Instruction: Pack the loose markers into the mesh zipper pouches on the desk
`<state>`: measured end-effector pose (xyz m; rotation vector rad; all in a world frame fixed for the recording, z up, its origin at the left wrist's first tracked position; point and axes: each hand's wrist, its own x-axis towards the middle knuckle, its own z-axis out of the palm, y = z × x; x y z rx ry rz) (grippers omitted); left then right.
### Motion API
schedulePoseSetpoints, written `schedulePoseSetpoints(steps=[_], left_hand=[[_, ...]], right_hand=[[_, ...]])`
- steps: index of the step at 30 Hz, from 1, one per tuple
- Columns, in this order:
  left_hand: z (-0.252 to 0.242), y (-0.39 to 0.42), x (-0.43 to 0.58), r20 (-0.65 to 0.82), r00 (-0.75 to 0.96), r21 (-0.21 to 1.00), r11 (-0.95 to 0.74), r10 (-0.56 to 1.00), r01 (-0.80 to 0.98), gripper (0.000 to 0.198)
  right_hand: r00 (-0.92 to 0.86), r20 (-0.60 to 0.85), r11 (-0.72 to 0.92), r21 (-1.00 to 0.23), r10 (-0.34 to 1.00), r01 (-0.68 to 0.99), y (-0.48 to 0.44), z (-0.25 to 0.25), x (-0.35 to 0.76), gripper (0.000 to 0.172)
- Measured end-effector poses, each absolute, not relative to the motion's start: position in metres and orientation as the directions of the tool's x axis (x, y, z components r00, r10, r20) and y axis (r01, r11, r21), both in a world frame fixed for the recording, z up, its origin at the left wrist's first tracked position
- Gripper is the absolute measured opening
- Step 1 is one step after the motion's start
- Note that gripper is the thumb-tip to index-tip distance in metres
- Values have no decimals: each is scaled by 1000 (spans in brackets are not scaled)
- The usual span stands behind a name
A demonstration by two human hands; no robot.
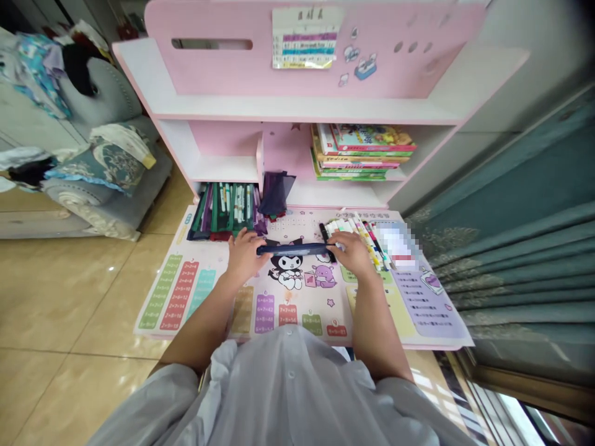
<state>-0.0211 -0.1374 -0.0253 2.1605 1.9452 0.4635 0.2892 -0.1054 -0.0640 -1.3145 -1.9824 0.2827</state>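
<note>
Navy fabric pencil case [292, 249] is held level over the middle of the printed multiplication mat [160, 303], near its back edge, its ends grasped by the curled fingers of the left hand [244, 255] and right hand [351, 254], keeping it taut beside loose marker pens [357, 238].

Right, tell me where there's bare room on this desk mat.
Free: the desk mat's lower left, between the left forearm and the mat's edge, and its purple panel, beyond the right forearm. Crowded: the top edge, with the marker tray and loose markers around the navy pouch.
</note>
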Motion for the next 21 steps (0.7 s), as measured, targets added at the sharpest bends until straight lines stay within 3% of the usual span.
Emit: schedulePoseSetpoints(steps=[6, 10, 14, 17, 21], left_hand=[[-35, -148, -1, 85, 203, 257, -219, 975, 941, 22], [-34, -151, 4, 132, 194, 283, -225, 972, 932, 20], [-25, -155, -7, 151, 159, 411, -208, 976, 888, 22], [-20, -157, -28, 91, 131, 545, -160, 987, 823, 27], [-23, -149, -68, 78, -215, 751, 84, 974, 655, 31]], right_hand=[[-195, 439, 452, -615, 877, 647, -104, -61, 285, 11], [-190, 461, 467, -621, 867, 629, -104, -61, 279, 12], [-176, 532, 508, -580, 828, 637, -105, -64, 270, 15], [-158, 577, 525, -552, 801, 647, -107, -65, 265, 26], [-157, 603, 535, -521, 782, 665, -108, -66, 262, 33]])
